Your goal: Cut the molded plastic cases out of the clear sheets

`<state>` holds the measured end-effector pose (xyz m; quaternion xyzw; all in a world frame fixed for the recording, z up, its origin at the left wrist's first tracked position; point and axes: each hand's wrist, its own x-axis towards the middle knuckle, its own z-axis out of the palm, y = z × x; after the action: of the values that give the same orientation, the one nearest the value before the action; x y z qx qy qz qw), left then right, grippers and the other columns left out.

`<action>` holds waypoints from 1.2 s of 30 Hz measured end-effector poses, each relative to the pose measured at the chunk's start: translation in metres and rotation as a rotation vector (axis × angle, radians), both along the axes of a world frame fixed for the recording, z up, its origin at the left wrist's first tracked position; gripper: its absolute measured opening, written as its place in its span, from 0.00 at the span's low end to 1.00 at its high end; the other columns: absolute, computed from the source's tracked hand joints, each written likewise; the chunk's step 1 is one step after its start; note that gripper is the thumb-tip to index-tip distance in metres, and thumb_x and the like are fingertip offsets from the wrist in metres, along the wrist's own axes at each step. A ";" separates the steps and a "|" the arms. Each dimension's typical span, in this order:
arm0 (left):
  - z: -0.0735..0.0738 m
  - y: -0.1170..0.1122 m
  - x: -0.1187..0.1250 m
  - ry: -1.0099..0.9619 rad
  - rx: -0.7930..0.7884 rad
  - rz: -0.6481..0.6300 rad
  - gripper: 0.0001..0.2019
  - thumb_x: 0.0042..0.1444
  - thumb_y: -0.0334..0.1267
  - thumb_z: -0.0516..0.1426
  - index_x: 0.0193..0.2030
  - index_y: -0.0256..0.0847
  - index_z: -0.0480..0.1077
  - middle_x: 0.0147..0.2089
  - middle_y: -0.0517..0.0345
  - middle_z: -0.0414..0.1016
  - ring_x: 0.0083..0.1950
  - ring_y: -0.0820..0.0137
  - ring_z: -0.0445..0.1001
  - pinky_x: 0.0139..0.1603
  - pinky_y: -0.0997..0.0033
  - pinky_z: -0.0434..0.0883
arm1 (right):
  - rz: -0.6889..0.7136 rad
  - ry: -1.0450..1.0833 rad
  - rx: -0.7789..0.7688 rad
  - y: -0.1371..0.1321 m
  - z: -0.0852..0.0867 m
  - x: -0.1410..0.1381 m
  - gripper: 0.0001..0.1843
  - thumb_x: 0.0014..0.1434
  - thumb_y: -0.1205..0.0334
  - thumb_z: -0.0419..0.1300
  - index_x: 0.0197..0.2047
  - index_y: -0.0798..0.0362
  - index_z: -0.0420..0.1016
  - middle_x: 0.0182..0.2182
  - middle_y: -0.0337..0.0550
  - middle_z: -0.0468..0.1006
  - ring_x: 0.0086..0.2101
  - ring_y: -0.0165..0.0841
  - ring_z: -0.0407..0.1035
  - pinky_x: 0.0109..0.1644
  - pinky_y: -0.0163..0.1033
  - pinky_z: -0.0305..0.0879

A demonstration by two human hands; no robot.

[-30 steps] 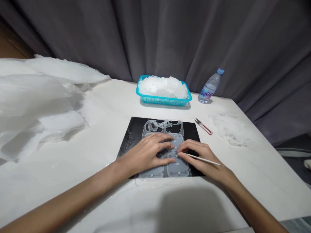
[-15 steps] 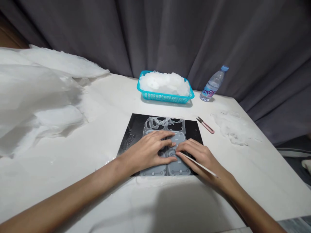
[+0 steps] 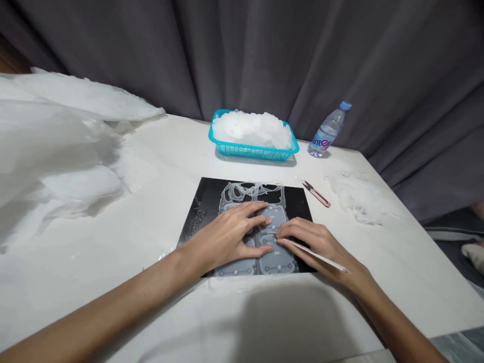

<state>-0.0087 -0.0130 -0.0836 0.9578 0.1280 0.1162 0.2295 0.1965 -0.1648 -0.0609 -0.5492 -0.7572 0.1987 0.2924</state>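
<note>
My left hand lies with fingers spread across a translucent moulded silicone-like sheet, pressing it against a black board. In my right hand is a slim white pen-like tool, pinched between thumb and fingers. Its back end points towards my wrist; the tip is hidden at the fingertips, beside the seam between two rounded panels on the sheet's right side. Thin clear frame strips lie loosely over the sheet's far end.
Beyond the board stands a turquoise basket heaped with whitish translucent pieces. Pink-handled thread snips lie right of the board, near a pile of clear scraps. A water bottle stands behind them. Large white plastic bags cover the left side.
My right hand has shifted slightly away from the left one, and the white tool's angle has changed a little. My left hand keeps its place on the sheet. The whole view has moved slightly.
</note>
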 end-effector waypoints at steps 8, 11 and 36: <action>-0.005 0.000 -0.001 -0.015 -0.171 0.066 0.26 0.63 0.62 0.60 0.58 0.45 0.75 0.74 0.49 0.65 0.72 0.53 0.68 0.71 0.51 0.66 | 0.040 -0.224 0.179 0.010 -0.023 0.002 0.10 0.76 0.63 0.52 0.49 0.50 0.75 0.43 0.49 0.81 0.43 0.39 0.75 0.47 0.44 0.74; -0.004 0.000 -0.001 -0.024 -0.240 0.111 0.33 0.60 0.63 0.62 0.65 0.46 0.66 0.73 0.47 0.66 0.70 0.53 0.69 0.68 0.52 0.68 | -0.007 -0.170 0.091 0.010 -0.024 0.001 0.11 0.76 0.60 0.53 0.56 0.48 0.73 0.50 0.49 0.79 0.50 0.39 0.74 0.54 0.46 0.73; 0.017 -0.001 0.001 -0.125 -0.891 0.348 0.32 0.69 0.65 0.45 0.36 0.39 0.75 0.29 0.57 0.73 0.32 0.65 0.74 0.37 0.65 0.74 | -0.058 0.381 -0.081 0.013 0.021 -0.021 0.12 0.71 0.60 0.60 0.53 0.45 0.81 0.51 0.46 0.78 0.47 0.37 0.75 0.53 0.44 0.74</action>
<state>-0.0073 -0.0142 -0.0662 0.7219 0.3098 0.1439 0.6018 0.1755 -0.1516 -0.0403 -0.5346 -0.6633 0.3209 0.4138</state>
